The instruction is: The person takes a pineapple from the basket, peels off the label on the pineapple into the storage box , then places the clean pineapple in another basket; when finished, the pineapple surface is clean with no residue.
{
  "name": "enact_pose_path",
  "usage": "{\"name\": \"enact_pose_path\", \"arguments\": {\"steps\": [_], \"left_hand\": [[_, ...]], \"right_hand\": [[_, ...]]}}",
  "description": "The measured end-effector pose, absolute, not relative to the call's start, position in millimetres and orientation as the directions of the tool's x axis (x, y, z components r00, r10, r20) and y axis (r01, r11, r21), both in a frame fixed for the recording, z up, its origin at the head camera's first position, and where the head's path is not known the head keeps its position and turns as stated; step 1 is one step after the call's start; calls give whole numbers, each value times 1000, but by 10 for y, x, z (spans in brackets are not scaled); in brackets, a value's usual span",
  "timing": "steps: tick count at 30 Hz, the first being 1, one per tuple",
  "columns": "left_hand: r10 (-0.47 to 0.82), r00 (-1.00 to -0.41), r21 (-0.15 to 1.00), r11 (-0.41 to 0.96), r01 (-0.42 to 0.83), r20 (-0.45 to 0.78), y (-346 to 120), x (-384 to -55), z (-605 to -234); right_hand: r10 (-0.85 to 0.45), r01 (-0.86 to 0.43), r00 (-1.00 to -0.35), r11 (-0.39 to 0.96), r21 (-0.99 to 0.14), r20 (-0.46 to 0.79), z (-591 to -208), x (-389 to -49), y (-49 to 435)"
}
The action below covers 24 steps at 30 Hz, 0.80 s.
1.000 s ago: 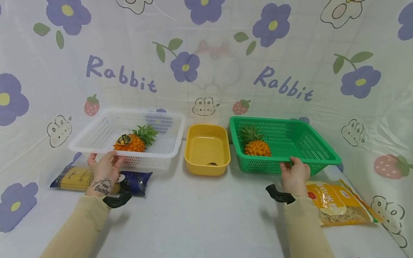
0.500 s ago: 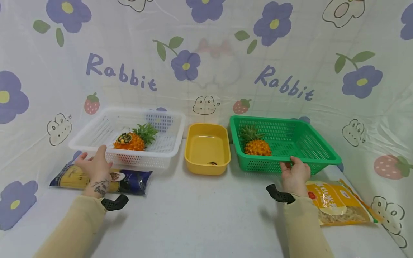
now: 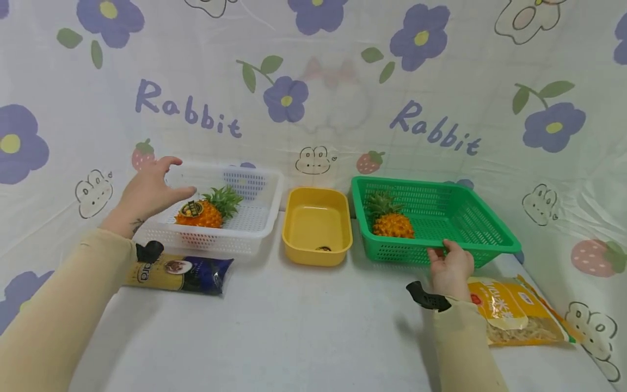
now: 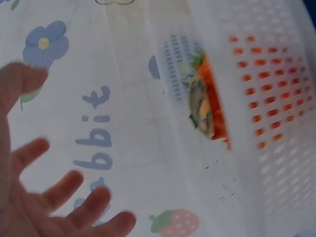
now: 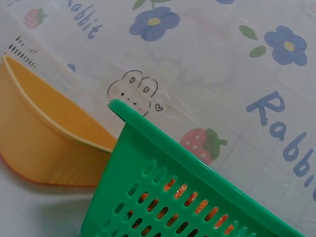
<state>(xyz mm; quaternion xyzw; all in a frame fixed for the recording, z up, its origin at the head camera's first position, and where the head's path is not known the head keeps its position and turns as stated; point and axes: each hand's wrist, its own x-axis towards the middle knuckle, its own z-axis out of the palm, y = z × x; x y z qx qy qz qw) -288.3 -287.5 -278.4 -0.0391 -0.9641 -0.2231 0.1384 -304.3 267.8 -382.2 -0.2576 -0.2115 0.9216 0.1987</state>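
Note:
My left hand (image 3: 149,190) hovers over the left side of the white plastic basket (image 3: 215,235), its fingers and thumb spread with nothing between them. The left wrist view also shows that hand (image 4: 64,197) apart from the basket wall (image 4: 276,98). A small orange pineapple (image 3: 203,215) with a dark label lies in the white basket. My right hand (image 3: 452,267) holds the front rim of the green basket (image 3: 470,247). Inside that basket, at its left end, is another pineapple (image 3: 393,225). The right wrist view has the green basket (image 5: 148,163) but not the hand.
A yellow tub (image 3: 317,256) stands between the baskets. A blue and yellow pack of pasta (image 3: 181,272) lies before the white basket, partly behind the left forearm. An orange bag of dry food (image 3: 519,310) lies right of the right forearm. A printed curtain (image 3: 333,98) hangs behind.
My left hand has let go of the white basket's front rim, then risen to above its left side with fingers spread. The right hand has stayed on the green basket's rim.

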Motion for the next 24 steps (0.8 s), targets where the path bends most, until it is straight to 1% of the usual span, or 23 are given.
{"name": "enact_pose_path", "arguments": {"steps": [4, 6, 8, 11, 15, 22, 24], "left_hand": [[141, -982, 246, 955, 168, 125, -2828, -3099, -2702], [170, -984, 178, 968, 176, 50, -2795, -3188, -2688], [182, -983, 135, 975, 178, -17, -2761, -3259, -2675], [198, -976, 108, 976, 188, -91, -2695, -3327, -2638], [194, -969, 99, 979, 180, -151, -2634, -3400, -2609], [142, -951, 143, 984, 106, -274, -2549, -3457, -2695], [124, -947, 137, 987, 86, -295, -2520, -3448, -2737]], "right_hand": [[471, -257, -794, -833, -489, -386, -3847, -3040, 2710], [472, -253, -795, -830, -497, -382, -3860, -3031, 2715], [476, -248, -793, -823, -511, -382, -3866, -3023, 2715], [478, -244, -790, -820, -519, -383, -3872, -3024, 2710], [472, -233, -793, -819, -525, -384, -3872, -3031, 2706], [467, -229, -801, -817, -529, -375, -3852, -3038, 2720], [468, -225, -798, -815, -534, -379, -3847, -3036, 2723]]}}
